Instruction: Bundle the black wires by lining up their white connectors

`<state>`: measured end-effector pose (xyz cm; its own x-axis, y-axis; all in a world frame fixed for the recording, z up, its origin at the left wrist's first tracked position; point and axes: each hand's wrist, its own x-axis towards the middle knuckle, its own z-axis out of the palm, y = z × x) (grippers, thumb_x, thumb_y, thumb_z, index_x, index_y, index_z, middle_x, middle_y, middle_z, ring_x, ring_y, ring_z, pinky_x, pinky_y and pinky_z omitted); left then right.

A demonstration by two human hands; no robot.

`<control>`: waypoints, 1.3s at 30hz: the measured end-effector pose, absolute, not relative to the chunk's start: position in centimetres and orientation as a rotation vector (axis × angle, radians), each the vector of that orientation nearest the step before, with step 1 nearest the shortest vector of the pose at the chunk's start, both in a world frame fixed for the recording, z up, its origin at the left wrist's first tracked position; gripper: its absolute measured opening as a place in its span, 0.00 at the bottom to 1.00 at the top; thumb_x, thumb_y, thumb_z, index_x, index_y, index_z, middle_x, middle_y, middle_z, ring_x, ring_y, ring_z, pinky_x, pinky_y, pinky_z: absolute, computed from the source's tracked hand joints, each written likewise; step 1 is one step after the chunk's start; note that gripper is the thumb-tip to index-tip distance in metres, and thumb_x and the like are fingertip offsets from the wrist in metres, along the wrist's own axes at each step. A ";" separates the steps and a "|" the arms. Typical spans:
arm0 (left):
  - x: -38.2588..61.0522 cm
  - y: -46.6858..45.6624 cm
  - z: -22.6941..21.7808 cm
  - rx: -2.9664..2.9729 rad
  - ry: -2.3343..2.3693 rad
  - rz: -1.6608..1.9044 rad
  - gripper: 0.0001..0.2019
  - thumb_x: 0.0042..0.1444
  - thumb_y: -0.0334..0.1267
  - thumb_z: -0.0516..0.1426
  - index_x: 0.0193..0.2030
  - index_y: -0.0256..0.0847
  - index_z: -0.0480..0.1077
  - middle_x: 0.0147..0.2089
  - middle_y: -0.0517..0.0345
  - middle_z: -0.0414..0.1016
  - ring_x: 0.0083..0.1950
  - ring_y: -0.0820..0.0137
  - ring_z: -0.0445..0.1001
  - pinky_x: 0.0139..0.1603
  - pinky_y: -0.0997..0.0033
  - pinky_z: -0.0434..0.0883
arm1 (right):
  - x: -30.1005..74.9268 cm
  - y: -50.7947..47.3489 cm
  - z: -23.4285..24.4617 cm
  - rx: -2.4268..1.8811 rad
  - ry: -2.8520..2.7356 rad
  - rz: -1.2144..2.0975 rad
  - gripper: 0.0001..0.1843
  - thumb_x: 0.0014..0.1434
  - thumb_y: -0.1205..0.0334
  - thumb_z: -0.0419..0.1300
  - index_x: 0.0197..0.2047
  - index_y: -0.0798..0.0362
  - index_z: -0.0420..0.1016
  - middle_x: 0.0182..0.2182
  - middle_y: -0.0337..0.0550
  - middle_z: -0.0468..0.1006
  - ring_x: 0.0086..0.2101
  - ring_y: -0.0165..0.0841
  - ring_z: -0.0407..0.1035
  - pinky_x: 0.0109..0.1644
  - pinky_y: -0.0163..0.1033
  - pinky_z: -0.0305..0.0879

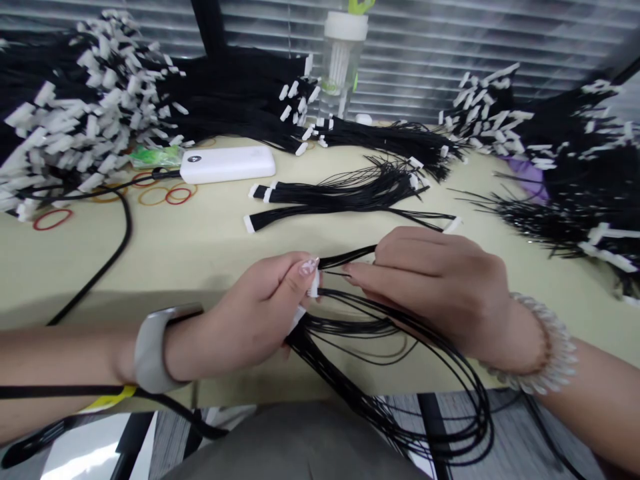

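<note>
My left hand point(273, 303) is closed, thumb on top, around a white plug connector point(315, 283) of a black wire harness point(345, 383). A second white connector point(297, 319) shows just below, partly hidden by the fingers. Black wires loop from the connectors out to the right and hang past the table's front edge. My right hand point(440, 287) is closed too, pinching black wires point(350, 257) a short way right of the upper connector. Its fingertips are partly hidden, so the exact wire in the pinch cannot be made out.
Finished-looking harnesses point(340, 193) lie behind my hands on the table point(190, 247). Large piles of harnesses point(95, 113) point(590, 167) stand left and right. A white power bank point(227, 165) with a black cable point(117, 257), rubber bands point(53, 219) and a clear bottle point(343, 63) are also there.
</note>
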<state>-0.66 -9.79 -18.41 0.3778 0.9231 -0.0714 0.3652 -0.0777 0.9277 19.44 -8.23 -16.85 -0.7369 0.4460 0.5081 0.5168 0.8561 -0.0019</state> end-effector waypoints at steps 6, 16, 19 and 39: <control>-0.7 -9.8 -18.4 1.681 1.159 0.692 0.17 0.60 0.43 0.39 0.23 0.40 0.56 0.16 0.66 0.55 0.17 0.79 0.55 0.15 0.82 0.56 | 19.4 -8.2 -16.6 -0.678 -2.557 -0.250 0.03 0.52 0.70 0.56 0.33 0.55 0.65 0.27 0.40 0.67 0.30 0.26 0.60 0.32 0.34 0.58; -0.6 -9.6 -17.7 1.859 1.134 0.645 0.16 0.59 0.40 0.41 0.22 0.39 0.55 0.19 0.66 0.55 0.20 0.78 0.55 0.21 0.79 0.57 | 18.1 -8.7 -15.9 -0.634 -2.574 -0.440 0.12 0.56 0.67 0.51 0.21 0.57 0.66 0.19 0.39 0.67 0.24 0.25 0.57 0.27 0.34 0.55; -0.7 -9.6 -17.7 1.930 1.144 0.624 0.16 0.59 0.40 0.41 0.22 0.39 0.55 0.20 0.66 0.56 0.21 0.78 0.55 0.22 0.78 0.56 | 18.0 -8.6 -16.2 -0.600 -2.582 -0.473 0.11 0.55 0.68 0.51 0.23 0.57 0.67 0.20 0.38 0.66 0.24 0.25 0.57 0.27 0.34 0.54; -0.4 -9.5 -18.2 1.544 1.243 0.772 0.16 0.59 0.43 0.42 0.24 0.39 0.56 0.17 0.68 0.56 0.14 0.80 0.56 0.13 0.81 0.57 | 18.3 -10.2 -15.0 -0.888 -2.626 0.220 0.19 0.54 0.60 0.53 0.16 0.58 0.55 0.15 0.35 0.51 0.19 0.21 0.44 0.23 0.32 0.42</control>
